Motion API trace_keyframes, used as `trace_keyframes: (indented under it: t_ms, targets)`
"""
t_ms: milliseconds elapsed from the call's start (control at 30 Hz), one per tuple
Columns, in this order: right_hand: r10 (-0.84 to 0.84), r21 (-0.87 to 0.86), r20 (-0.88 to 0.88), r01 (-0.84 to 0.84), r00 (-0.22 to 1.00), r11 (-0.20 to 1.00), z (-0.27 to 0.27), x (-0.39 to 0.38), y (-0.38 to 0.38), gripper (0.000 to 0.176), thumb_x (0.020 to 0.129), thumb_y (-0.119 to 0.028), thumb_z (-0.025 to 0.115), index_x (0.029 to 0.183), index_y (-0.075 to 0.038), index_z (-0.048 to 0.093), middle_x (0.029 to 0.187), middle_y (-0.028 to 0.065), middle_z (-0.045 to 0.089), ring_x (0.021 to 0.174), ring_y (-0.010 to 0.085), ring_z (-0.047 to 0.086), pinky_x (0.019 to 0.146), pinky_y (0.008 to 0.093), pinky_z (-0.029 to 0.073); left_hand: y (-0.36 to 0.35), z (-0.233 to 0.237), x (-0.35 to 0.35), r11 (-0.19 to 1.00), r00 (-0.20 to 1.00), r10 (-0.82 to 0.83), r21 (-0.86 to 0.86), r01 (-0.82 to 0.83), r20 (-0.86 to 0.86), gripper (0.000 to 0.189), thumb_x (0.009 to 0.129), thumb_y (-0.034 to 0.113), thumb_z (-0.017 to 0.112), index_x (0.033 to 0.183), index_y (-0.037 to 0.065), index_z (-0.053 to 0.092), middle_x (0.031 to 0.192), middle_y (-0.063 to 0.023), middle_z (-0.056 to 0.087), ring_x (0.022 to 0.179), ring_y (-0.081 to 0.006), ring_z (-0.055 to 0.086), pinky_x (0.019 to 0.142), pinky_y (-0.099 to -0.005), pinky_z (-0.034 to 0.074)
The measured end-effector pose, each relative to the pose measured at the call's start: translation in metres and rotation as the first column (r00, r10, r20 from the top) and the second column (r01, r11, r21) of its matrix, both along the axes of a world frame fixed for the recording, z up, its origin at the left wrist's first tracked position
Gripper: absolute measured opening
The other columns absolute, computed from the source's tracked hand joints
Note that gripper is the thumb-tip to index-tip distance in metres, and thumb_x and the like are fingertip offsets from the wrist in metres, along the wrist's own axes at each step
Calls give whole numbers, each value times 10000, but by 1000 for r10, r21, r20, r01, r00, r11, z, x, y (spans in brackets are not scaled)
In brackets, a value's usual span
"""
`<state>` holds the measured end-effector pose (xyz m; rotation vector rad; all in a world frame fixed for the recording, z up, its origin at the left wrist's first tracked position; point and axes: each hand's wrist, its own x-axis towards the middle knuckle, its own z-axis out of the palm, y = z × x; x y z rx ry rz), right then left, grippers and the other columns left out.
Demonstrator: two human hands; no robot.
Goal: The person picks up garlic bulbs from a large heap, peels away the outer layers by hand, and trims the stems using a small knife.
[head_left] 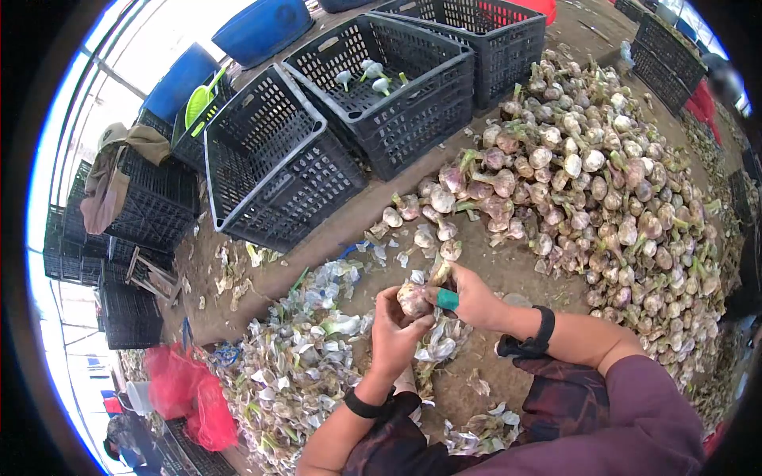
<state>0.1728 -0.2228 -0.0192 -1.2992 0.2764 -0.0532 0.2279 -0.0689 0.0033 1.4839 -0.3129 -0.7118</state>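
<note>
My left hand [397, 332] is closed round a garlic bulb [413, 301] with purplish, dirt-streaked skin, held in front of me above the ground. My right hand [474, 301] meets it from the other side, its thumb in a green wrap [448, 299] pressed against the bulb and the fingers curled. Just beyond the right fingers shows another garlic bulb [451, 251] with its stalk toward the hand. Loose white garlic skins [294, 357] are heaped on the ground by my left forearm.
A large pile of garlic bulbs [595, 182] spreads at the right. Black plastic crates [278, 182] line the far side; one crate [413, 103] holds a few white bulbs. Red netting [194, 397] lies at lower left, and a blue tub [262, 32] stands behind the crates.
</note>
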Motion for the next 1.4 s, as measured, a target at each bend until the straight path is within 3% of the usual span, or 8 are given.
trace_keyframes:
  t_ms: [267,433,600,800,1100,1200,1300,1400]
  targets:
    - [97,-133,91,-85,991,987,28,-5,-12,167,886,-119,578,1005,-21,513,881,34,601,810,81,528,728,254,449,12,5,-2,982,895,-75,-187,-10,-440,460,861,175,589,1246,24,388,1103,-70,548,991,-160,553,827,-302,462]
    - [165,228,-170,-124,972,966,40,-5,-16,150,870,-132,601,948,-29,525,845,23,597,784,88,529,717,255,450,4,8,-4,997,976,-25,-70,10,-215,565,781,77,666,1260,60,366,1095,-80,554,997,-160,557,841,-296,468]
    - [25,-123,4,-25,1000,992,-10,0,1,199,852,-161,637,934,-36,506,794,22,573,729,84,506,655,254,442,2,9,-8,989,992,-34,149,15,125,639,659,-64,705,1199,58,385,1097,-99,566,969,-166,577,831,-293,483]
    - [96,-13,-39,-97,995,995,27,-2,-6,195,863,-151,613,939,-19,491,786,29,568,712,86,482,639,269,435,11,8,-1,999,999,-30,-30,29,-37,605,713,97,741,1204,45,391,1078,-78,562,959,-168,579,824,-288,484]
    - [195,-247,106,-164,975,955,38,-2,-16,165,888,-134,562,953,-15,468,819,84,574,753,113,501,690,283,436,18,8,0,949,844,-146,-314,-28,-516,561,839,396,603,1229,28,437,1100,-65,554,981,-209,578,770,-305,479]
    - [154,-231,126,-122,980,965,35,0,-12,179,874,-123,570,964,-11,463,837,102,579,760,150,520,707,303,439,15,13,-2,970,906,-118,-243,18,-405,582,903,504,446,1256,43,418,1096,-86,564,901,-210,597,761,-330,484]
    - [143,-422,178,-55,974,905,36,2,-13,209,832,-87,590,975,-3,462,837,139,576,759,243,552,715,334,444,24,-15,14,747,506,-538,-659,-85,-675,572,952,500,290,1271,40,406,1142,-91,556,945,-233,592,793,-350,479]
    - [138,-590,220,19,966,807,31,0,-12,231,788,-58,602,979,-4,483,845,170,564,784,338,558,722,361,446,18,1,12,916,607,-339,-399,38,-719,672,925,586,150,1246,73,443,1115,-113,562,977,-263,572,788,-347,468]
